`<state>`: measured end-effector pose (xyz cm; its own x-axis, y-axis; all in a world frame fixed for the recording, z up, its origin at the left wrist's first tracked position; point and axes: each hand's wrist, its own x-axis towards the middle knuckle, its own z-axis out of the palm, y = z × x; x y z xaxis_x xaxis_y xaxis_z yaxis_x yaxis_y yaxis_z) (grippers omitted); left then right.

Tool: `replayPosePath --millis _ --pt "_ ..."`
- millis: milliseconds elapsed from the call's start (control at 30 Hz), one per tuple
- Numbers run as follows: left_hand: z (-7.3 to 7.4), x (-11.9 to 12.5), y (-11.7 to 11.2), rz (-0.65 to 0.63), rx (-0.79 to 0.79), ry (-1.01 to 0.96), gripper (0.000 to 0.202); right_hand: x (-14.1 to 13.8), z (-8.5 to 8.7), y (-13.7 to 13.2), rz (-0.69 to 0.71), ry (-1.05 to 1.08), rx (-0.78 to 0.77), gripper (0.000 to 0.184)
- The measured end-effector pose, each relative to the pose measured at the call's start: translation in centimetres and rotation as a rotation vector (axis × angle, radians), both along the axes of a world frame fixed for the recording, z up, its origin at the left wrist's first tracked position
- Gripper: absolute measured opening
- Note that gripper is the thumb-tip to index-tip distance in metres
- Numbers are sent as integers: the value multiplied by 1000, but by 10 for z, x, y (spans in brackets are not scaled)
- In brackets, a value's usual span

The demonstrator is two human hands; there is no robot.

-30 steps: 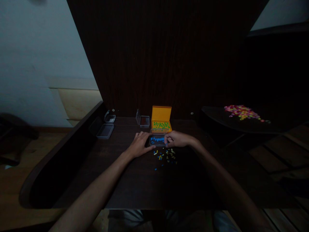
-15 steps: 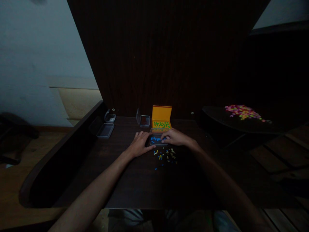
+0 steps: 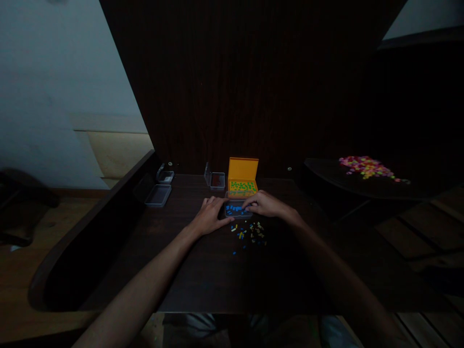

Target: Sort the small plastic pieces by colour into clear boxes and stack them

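A shallow clear plastic box (image 3: pixel 238 216) with several small blue pieces (image 3: pixel 235 209) in it sits on the dark table in front of me. My left hand (image 3: pixel 210 217) steadies its left end, thumb at the near corner and index finger at the far one. Over the box's right side, my right hand (image 3: pixel 264 204) has its fingertips pinched together down among the blue pieces; what lies between them is hidden. Just this side of the box, small loose yellow, blue and pale pieces (image 3: pixel 257 233) are scattered. Behind it stands an orange box (image 3: pixel 243 169), lid up, holding green pieces (image 3: pixel 242 187).
A clear box with its lid raised (image 3: pixel 217 181) stands left of the orange one. Farther left are a small clear case (image 3: pixel 166 177) and a clear tray (image 3: pixel 158 195) beside the raised side panel (image 3: pixel 90 237). Pink and yellow bits (image 3: pixel 368 167) are heaped on a dark shelf at right.
My right hand has shifted slightly right within the box, uncovering more blue pieces. My left hand stays at the box's left end.
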<state>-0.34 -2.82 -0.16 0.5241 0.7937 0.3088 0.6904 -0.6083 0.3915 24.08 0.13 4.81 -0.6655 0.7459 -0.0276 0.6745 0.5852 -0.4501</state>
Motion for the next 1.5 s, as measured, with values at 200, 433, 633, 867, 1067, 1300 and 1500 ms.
replayPosePath --millis 200,433,633,867,1067,1300,1500 --pt "2 0 -1 3 -21 -1 55 2 4 -5 10 -101 26 39" --pt "4 1 -2 6 -27 -3 54 -4 5 -7 13 -194 27 38" --pt "5 1 -2 3 -23 4 54 4 6 -13 -77 -61 106 35" --pt "7 2 -3 8 -28 5 54 15 7 -37 5 62 -72 25" --pt "4 0 -1 15 -23 6 56 4 -9 -52 23 25 -42 25" --pt "2 -2 0 21 -16 25 55 -3 -19 -70 44 -6 13 21" --pt "1 -2 0 34 -13 18 55 -16 -23 -77 16 -63 56 18"
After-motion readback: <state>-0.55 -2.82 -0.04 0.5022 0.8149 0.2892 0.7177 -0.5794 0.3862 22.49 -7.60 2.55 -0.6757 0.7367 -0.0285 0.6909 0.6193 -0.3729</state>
